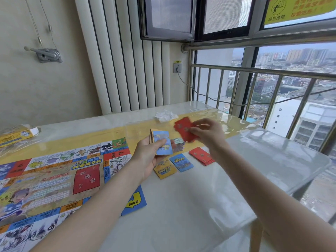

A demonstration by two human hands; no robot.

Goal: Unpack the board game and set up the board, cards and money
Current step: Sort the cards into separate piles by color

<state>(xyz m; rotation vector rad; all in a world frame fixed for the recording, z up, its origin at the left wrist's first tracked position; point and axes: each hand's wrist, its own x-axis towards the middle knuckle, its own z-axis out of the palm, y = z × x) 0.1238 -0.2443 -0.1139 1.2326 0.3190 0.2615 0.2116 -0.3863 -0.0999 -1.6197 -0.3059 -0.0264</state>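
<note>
The colourful game board [54,179] lies unfolded on the left of the white table [190,206]. My left hand [151,157] grips a stack of cards [161,142] with a blue card on top, held above the table. My right hand [207,133] pinches a few red cards [183,130] in the air, to the right of that stack. On the table below lie a red card pile [201,155], a blue card [181,162], a yellow card [164,170] and a small stack of paper money [179,143].
The yellow game box [16,136] sits at the table's far left edge. A crumpled white wrapper [165,115] lies at the back. A metal railing [254,88] and windows run along the right side; a radiator stands behind the table.
</note>
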